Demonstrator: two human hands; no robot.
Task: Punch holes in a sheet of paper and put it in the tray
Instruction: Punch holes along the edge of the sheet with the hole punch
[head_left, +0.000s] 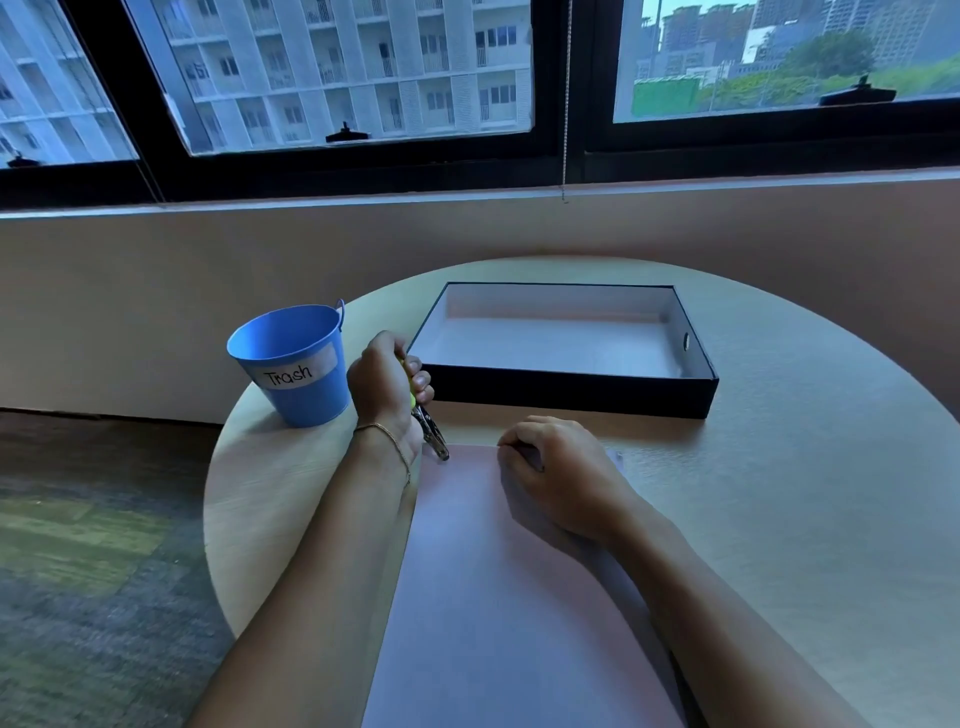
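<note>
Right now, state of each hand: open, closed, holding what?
Left hand: grips the hole punch at a corner of the paper.
Right hand: curled, resting on the paper; whether it pinches it cannot be told.

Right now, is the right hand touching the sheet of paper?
Touching. The head view shows the right hand lying on the sheet of paper near its far edge, curled fingers down on it, no gap.

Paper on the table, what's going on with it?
A person is set to punch it. The left hand grips a hole punch, its jaws at the far left corner of the paper. The right hand rests on the paper with fingers curled, steadying it. The tray behind holds no sheet yet, and a blue Trash bucket stands to its left.
</note>
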